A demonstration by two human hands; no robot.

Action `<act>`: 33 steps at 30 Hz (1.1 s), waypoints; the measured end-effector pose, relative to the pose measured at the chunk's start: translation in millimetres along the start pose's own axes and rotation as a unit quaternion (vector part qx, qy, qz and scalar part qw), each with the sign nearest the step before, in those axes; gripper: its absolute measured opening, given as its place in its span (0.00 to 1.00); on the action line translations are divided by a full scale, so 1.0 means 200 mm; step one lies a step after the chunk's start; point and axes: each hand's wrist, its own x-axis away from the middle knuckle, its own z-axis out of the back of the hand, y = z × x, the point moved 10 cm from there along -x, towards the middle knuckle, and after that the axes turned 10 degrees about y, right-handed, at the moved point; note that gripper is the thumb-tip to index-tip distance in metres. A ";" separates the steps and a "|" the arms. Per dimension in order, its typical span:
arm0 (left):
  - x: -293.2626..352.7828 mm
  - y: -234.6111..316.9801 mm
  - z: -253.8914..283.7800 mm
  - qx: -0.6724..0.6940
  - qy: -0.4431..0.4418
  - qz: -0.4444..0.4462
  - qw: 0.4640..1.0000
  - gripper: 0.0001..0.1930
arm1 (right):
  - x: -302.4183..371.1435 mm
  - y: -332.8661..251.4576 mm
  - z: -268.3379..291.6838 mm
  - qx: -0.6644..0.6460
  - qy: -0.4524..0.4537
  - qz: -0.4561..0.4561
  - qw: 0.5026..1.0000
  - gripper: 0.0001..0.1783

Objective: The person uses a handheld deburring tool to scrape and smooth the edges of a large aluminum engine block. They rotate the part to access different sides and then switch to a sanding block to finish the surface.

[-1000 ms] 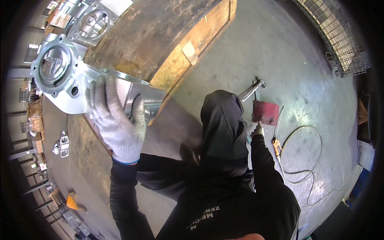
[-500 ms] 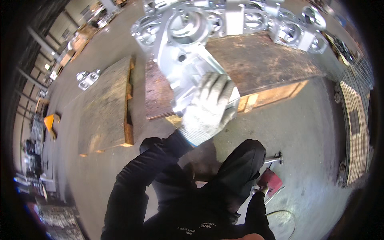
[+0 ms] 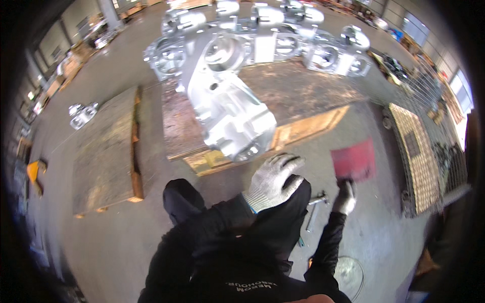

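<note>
A large silvery cast metal housing (image 3: 235,118) with a round bore at its far end lies tilted across the near edge of a wooden pallet (image 3: 308,91). Just off its near end is my left hand (image 3: 275,179), in a pale knit glove. Its fingers are loosely bent, the thumb stands apart, and it holds nothing. To the right, low over the floor, my gloved right hand (image 3: 346,197) grips the near edge of a flat red sheet (image 3: 355,160), blurred by motion; its material cannot be made out.
Several similar castings (image 3: 268,30) stand along the pallet's far side. A hammer (image 3: 314,209) lies on the floor by my right knee. Another pallet (image 3: 106,156) sits on the left, with a small casting (image 3: 82,115) beyond it. At right stands a wire-mesh cart (image 3: 417,159).
My left hand has let go of the housing and drawn back toward me. My right hand has brought the red sheet up and forward from beside my leg. The view has shifted.
</note>
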 end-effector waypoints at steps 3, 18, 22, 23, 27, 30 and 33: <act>0.10 -0.14 -0.30 0.215 -0.059 0.235 0.946 0.36 | 0.17 -0.28 -0.35 -0.242 -0.029 -0.129 0.961 0.07; 0.28 -0.48 -0.26 0.495 0.078 0.397 0.769 0.31 | 0.48 -0.76 -0.47 0.017 -0.127 -0.127 0.984 0.17; 0.25 -0.31 -0.31 0.688 0.065 0.440 0.574 0.30 | 0.48 -0.73 -0.68 -0.066 -0.203 -0.131 0.968 0.40; 0.26 -0.30 -0.30 0.691 0.079 0.447 0.562 0.29 | 0.53 -0.72 -0.76 -0.121 -0.253 -0.158 0.947 0.42; 0.30 -0.37 -0.24 0.457 0.043 0.443 0.770 0.34 | 0.74 -0.62 -0.91 -0.240 -0.324 -0.334 0.852 0.46; 0.30 -0.46 -0.12 0.215 0.081 0.361 0.904 0.51 | 0.86 -0.56 -0.91 -0.251 -0.321 -0.406 0.818 0.45; 0.29 -0.50 -0.01 -0.019 0.122 0.295 0.948 0.59 | 0.93 -0.54 -0.91 -0.261 -0.334 -0.434 0.795 0.47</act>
